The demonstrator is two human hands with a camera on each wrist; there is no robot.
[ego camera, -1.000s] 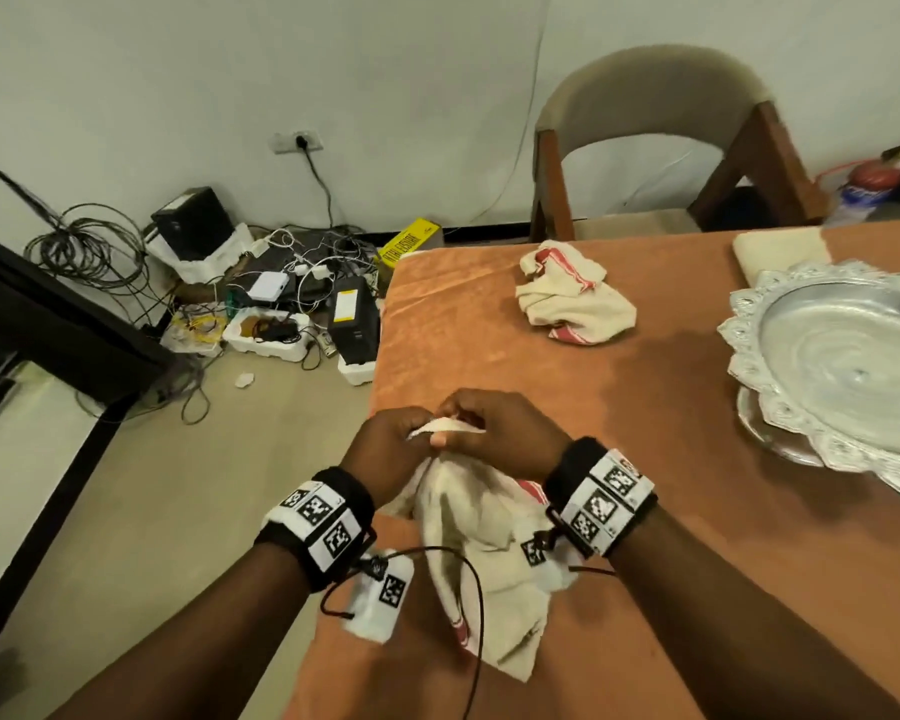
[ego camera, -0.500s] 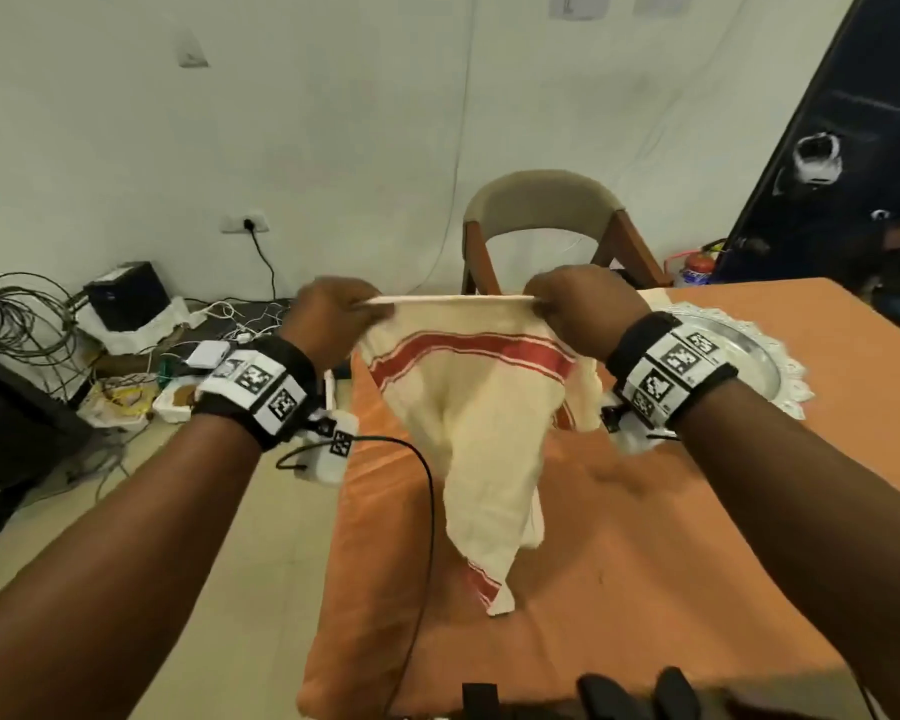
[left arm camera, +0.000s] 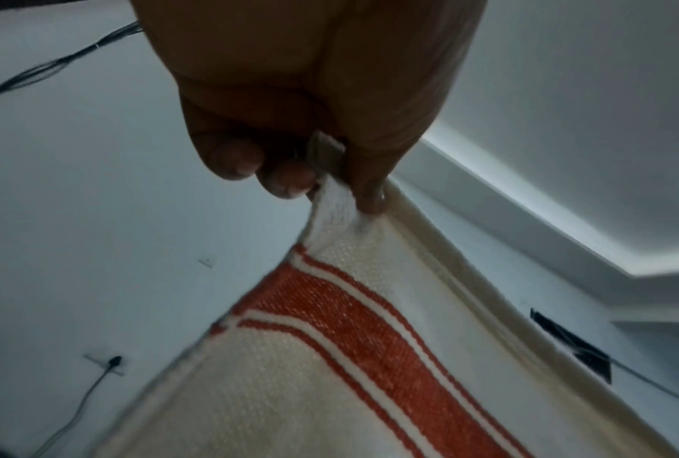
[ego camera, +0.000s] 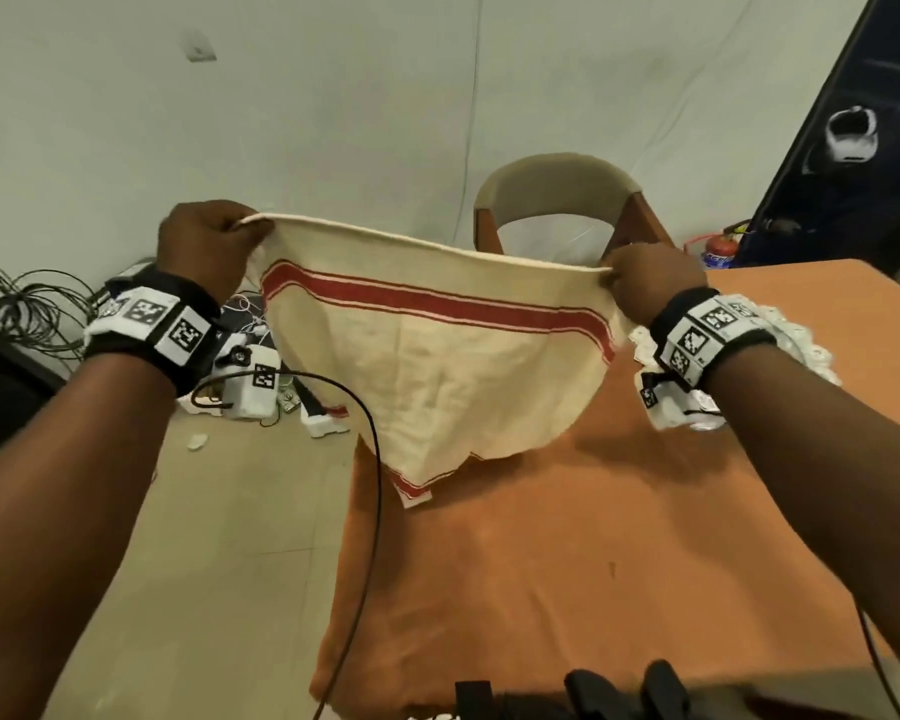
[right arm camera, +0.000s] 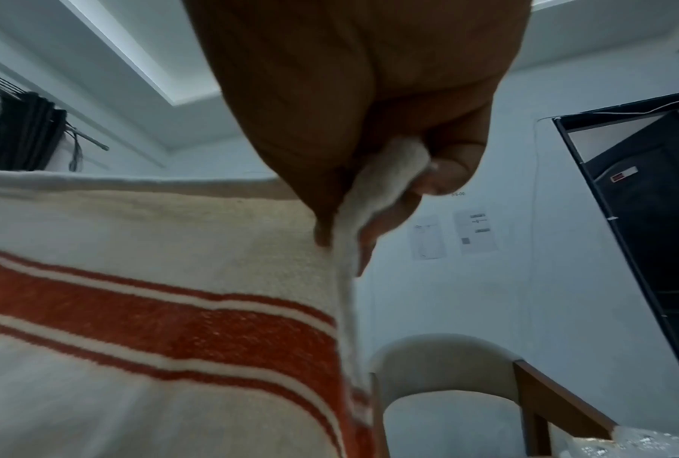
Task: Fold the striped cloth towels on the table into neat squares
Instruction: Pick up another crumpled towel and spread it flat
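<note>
A cream towel with red stripes (ego camera: 437, 366) hangs spread in the air above the near left part of the table (ego camera: 567, 563). My left hand (ego camera: 214, 246) pinches its upper left corner, and in the left wrist view the thumb and fingers of that hand (left arm camera: 330, 186) squeeze the towel (left arm camera: 330, 356) at its corner. My right hand (ego camera: 645, 283) pinches the upper right corner; the right wrist view shows this hand (right arm camera: 369, 198) clamped on the towel (right arm camera: 153, 310) at its side edge. The top hem runs taut between both hands. The lower edge hangs loose and uneven.
The table wears an orange cloth. A silver tray with a lacy rim (ego camera: 806, 350) lies behind my right wrist. A wooden chair (ego camera: 557, 200) stands at the far side. Cables and boxes (ego camera: 250, 387) litter the floor to the left. A black cable (ego camera: 370, 485) dangles from my left wrist.
Both hands have lifted the towel off the table and drawn apart. The towel went from a bunched heap to a spread sheet held by its top corners.
</note>
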